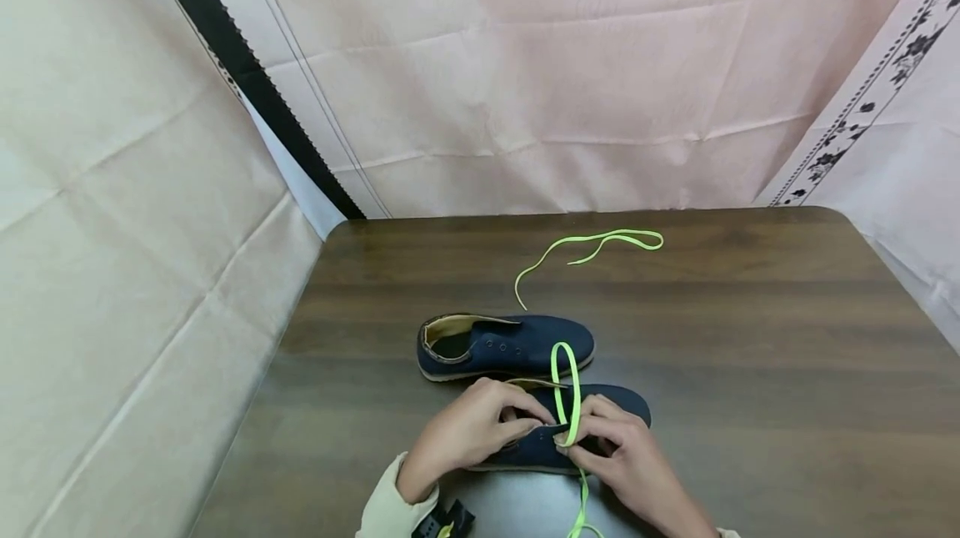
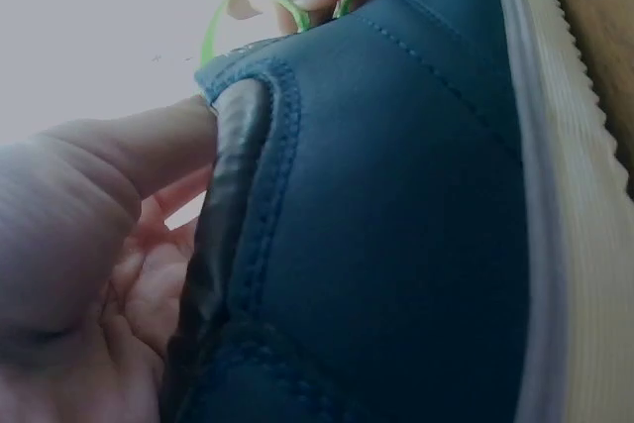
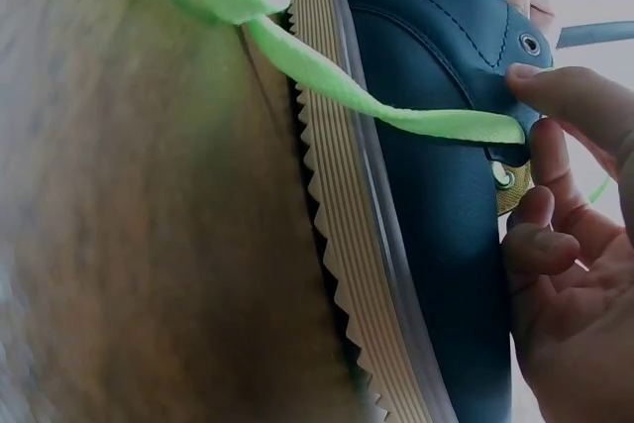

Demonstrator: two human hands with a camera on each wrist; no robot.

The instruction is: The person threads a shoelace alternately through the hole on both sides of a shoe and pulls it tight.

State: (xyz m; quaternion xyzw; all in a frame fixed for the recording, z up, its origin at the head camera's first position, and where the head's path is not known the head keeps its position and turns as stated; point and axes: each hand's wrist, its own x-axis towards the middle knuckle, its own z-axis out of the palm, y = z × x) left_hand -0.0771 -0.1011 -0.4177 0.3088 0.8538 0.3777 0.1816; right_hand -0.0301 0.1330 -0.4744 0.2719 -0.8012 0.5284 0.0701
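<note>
A navy slip-on style shoe (image 1: pixel 626 406) with eyelets lies nearest me on the table, its toe to the right. My left hand (image 1: pixel 480 425) pinches the edge of its eyelet flap (image 3: pixel 485 56), thumb outside and fingers at the opening. At the same flap, my right hand (image 1: pixel 618 448) pinches a neon green shoelace (image 1: pixel 577 392) where it meets an eyelet. Part of the lace arches up in a loop above the shoe; another length (image 3: pixel 396 118) runs down over the sole side toward the table's front. Fingers hide the exact eyelet.
Behind it stands a matching navy shoe (image 1: pixel 540 338), with bare eyelets. Farther back on the wooden table (image 1: pixel 750 313) lies a second green shoelace (image 1: pixel 592 238), loosely bent. Pale cloth (image 1: pixel 600 87) hangs behind the table's far edge.
</note>
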